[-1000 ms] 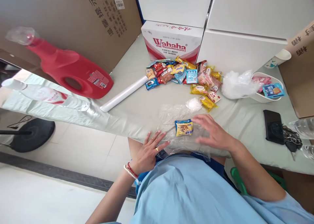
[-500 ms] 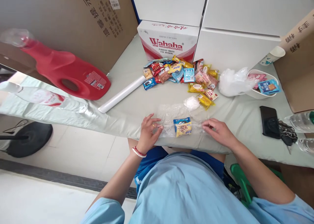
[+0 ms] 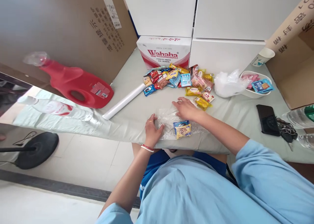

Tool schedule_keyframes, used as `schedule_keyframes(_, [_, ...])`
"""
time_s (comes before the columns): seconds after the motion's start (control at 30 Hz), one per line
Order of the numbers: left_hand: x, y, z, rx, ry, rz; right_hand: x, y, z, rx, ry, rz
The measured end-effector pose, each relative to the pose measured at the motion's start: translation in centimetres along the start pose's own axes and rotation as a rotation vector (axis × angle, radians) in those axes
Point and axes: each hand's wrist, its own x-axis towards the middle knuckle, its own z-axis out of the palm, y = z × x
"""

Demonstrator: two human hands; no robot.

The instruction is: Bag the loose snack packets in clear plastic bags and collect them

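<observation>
A clear plastic bag (image 3: 169, 121) lies flat at the table's near edge with a blue and yellow cookie packet (image 3: 183, 129) inside it. My left hand (image 3: 152, 130) pinches the bag's left edge. My right hand (image 3: 185, 108) rests flat on the bag's far edge, fingers pointing left, next to a yellow snack (image 3: 204, 102). A pile of several wrapped snacks (image 3: 179, 80) lies farther back in the middle of the table.
A Wahaha box (image 3: 164, 52) and white boxes stand behind the pile. A white roll (image 3: 125, 101), a red detergent jug (image 3: 78, 86) and a lying water bottle (image 3: 59, 107) are on the left. On the right are a crumpled white bag (image 3: 228, 83), a bowl (image 3: 255, 93), a phone (image 3: 267, 119) and keys (image 3: 286, 132).
My right hand has left the bag's right side and moved forward and left to its far edge. My left hand came up from my lap to the bag's left edge.
</observation>
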Motion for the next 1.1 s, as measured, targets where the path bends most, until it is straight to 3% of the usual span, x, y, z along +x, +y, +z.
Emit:
schedule_keyframes(0.1, [0.7, 0.9, 0.1, 0.027, -0.035, -0.064, 3.1, -0.5, 0.5, -0.025, -0.154, -0.002])
schedule_keyframes(0.23, [1.7, 2.9, 0.6, 0.055, -0.060, -0.133, 3.8, -0.2, -0.4, 0.003, -0.259, -0.079])
schedule_keyframes(0.43, [3.0, 4.2, 1.0, 0.155, -0.228, -0.125, 1.0, -0.7, -2.9, -0.059, -0.164, -0.121])
schedule_keyframes(0.53, [3.1, 4.2, 1.0, 0.169, -0.218, -0.119, -1.7, -2.3, -2.9, -0.170, -0.148, -0.097])
schedule_keyframes(0.73, [2.7, 3.8, 0.6, 0.058, -0.214, -0.058, -7.3, -6.4, 0.8, -0.169, -0.152, -0.173])
schedule_keyframes(0.93, [2.5, 2.5, -3.1, -0.007, -0.328, -0.048, -9.2, -7.2, 4.7, -0.028, -0.019, -0.130])
schedule_keyframes(1.0, [2.0, 2.8, -4.4, -0.158, -0.385, -0.132, -9.4, -7.2, 5.5, 0.028, 0.049, -0.113])
schedule_keyframes(1.1, [1.1, 4.7, -4.8, -0.588, -0.468, -0.295, -9.6, -7.3, 6.2, 0.140, 0.126, -0.097])
